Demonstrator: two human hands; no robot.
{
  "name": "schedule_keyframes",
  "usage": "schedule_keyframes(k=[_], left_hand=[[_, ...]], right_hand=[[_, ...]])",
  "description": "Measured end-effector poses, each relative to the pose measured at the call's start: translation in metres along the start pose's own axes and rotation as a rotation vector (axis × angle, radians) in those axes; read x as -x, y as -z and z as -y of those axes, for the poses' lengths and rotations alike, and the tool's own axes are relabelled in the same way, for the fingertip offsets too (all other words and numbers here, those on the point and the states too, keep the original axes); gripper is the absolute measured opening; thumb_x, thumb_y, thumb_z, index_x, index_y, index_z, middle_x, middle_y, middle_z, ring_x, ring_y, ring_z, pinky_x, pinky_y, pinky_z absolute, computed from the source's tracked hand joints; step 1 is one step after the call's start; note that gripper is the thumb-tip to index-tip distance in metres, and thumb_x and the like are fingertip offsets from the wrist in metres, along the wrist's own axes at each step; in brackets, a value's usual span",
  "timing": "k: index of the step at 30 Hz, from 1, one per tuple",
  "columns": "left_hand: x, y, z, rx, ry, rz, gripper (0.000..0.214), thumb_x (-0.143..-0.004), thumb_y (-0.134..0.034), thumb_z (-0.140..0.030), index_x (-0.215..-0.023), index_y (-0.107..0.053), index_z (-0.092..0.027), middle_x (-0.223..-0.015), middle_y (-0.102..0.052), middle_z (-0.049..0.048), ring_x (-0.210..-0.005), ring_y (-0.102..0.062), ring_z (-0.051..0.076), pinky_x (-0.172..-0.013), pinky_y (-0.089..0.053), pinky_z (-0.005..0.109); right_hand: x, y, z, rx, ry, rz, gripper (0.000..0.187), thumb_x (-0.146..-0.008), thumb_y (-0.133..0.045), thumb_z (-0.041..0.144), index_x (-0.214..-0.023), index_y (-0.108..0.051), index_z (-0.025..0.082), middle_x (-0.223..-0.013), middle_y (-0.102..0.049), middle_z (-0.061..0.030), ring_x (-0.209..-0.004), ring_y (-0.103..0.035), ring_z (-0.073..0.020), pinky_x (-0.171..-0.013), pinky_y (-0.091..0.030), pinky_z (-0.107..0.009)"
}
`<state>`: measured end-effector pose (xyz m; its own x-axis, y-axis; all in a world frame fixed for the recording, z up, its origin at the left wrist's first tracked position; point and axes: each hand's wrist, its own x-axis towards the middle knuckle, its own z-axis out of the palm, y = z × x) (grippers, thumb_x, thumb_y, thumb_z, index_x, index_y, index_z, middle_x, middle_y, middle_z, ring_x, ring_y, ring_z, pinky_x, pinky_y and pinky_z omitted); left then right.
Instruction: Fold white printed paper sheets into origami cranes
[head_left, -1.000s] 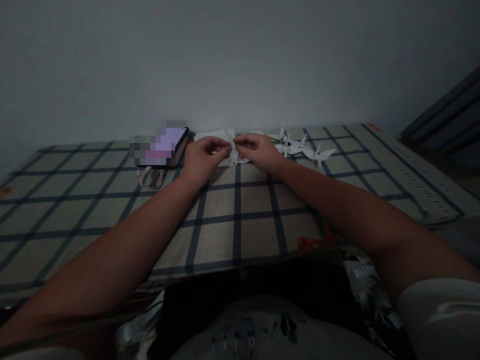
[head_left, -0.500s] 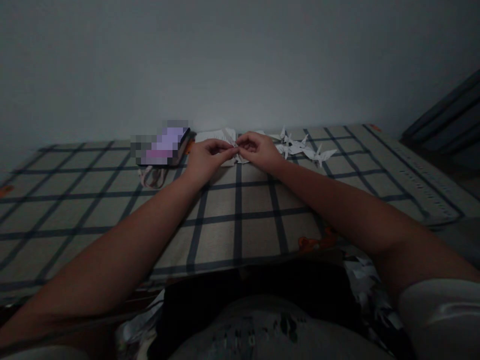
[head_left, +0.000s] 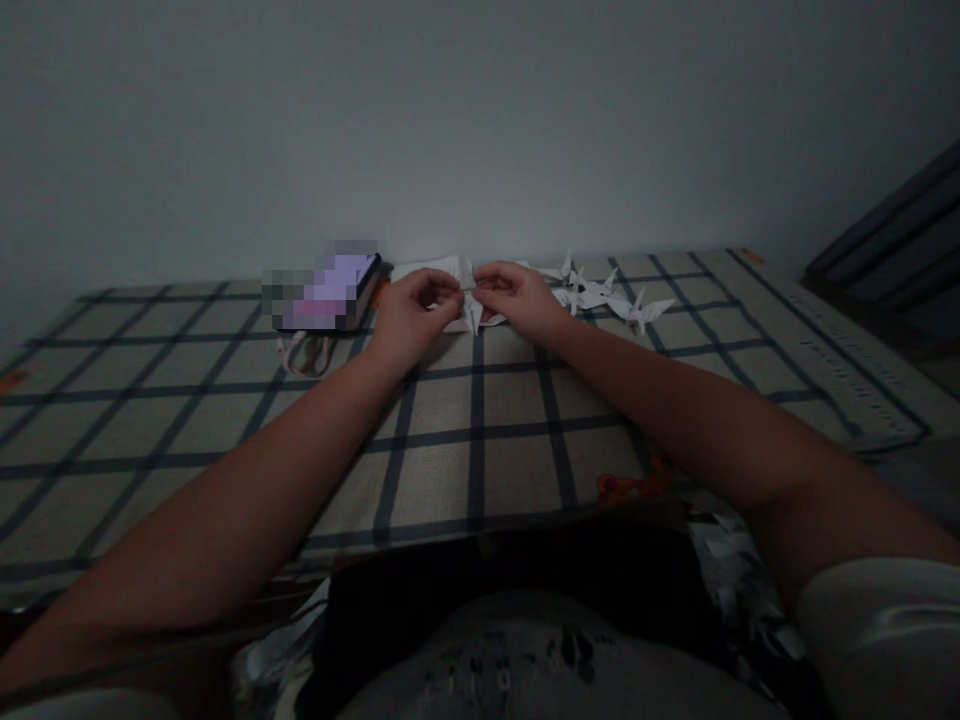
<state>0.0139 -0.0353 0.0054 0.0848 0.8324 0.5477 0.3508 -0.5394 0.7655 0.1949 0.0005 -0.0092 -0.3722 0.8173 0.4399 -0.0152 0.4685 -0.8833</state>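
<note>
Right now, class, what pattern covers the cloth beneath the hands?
Dark bluish lines crossing in a grid on the pale cloth; the head view shows it best.

Short pale sleeves [head_left: 885, 632]; greyish shirt [head_left: 525, 655], dark print [head_left: 577, 655]; bare forearms [head_left: 300, 435], bare hands [head_left: 411, 312]

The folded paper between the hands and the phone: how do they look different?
The folded paper is whitish, while the phone has a lit purple screen. The paper shows as a small pointed shape; the phone is wider and boxy. The left hand and right hand hold the paper, but neither touches the phone. Both things are near the wall.
</note>
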Motion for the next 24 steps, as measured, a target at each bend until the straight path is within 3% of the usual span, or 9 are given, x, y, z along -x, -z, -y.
schedule_keyframes(k=[4,10,15,20,24], left_hand=[[0.0008,-0.0006,-0.003,0.018,0.015,-0.002,0.013,-0.073,-0.067,-0.026,-0.084,-0.066,-0.019,-0.077,-0.069,0.0012,-0.071,-0.064,0.014,-0.068,-0.053,0.026],[0.0006,-0.0036,0.0005,0.091,0.079,-0.009,0.016,-0.075,-0.066,-0.025,-0.089,-0.063,-0.02,-0.077,-0.067,0.0008,-0.071,-0.065,0.015,-0.068,-0.056,0.029],[0.001,-0.0028,0.0027,0.087,0.007,0.02,0.025,-0.072,-0.071,-0.028,-0.095,-0.065,-0.019,-0.081,-0.068,0.0013,-0.072,-0.066,0.015,-0.071,-0.057,0.029],[0.0027,-0.0007,-0.0026,0.085,0.073,-0.005,0.026,-0.074,-0.073,-0.039,-0.085,-0.067,-0.017,-0.078,-0.071,0.0033,-0.069,-0.066,0.016,-0.066,-0.057,0.028],[0.002,-0.002,-0.0017,0.113,0.067,-0.011,0.025,-0.073,-0.074,-0.036,-0.089,-0.069,-0.018,-0.08,-0.072,0.0028,-0.07,-0.067,0.016,-0.065,-0.058,0.028]], right_hand=[[0.0006,-0.0018,0.0061,-0.048,-0.024,-0.001,0.02,-0.082,-0.068,0.032,-0.094,-0.062,0.018,-0.08,-0.061,0.0012,-0.07,-0.06,-0.0093,-0.065,-0.056,-0.023],[0.0003,-0.0022,0.004,-0.07,-0.009,0.031,0.023,-0.084,-0.067,0.035,-0.099,-0.059,0.019,-0.082,-0.061,0.0006,-0.074,-0.061,-0.011,-0.067,-0.056,-0.025],[0.0009,-0.0005,0.0021,-0.04,-0.001,0.037,0.026,-0.083,-0.069,0.036,-0.097,-0.055,0.019,-0.078,-0.06,0.0026,-0.067,-0.061,-0.0088,-0.063,-0.055,-0.022],[0.003,-0.0027,0.0075,-0.08,-0.046,0.022,0.029,-0.084,-0.068,0.038,-0.1,-0.055,0.018,-0.072,-0.061,0.0038,-0.06,-0.061,-0.0079,-0.059,-0.054,-0.02],[0.0024,-0.0053,0.0104,-0.135,-0.072,0.027,0.026,-0.085,-0.067,0.034,-0.102,-0.054,0.019,-0.068,-0.061,0.005,-0.059,-0.062,-0.0083,-0.058,-0.054,-0.02]])
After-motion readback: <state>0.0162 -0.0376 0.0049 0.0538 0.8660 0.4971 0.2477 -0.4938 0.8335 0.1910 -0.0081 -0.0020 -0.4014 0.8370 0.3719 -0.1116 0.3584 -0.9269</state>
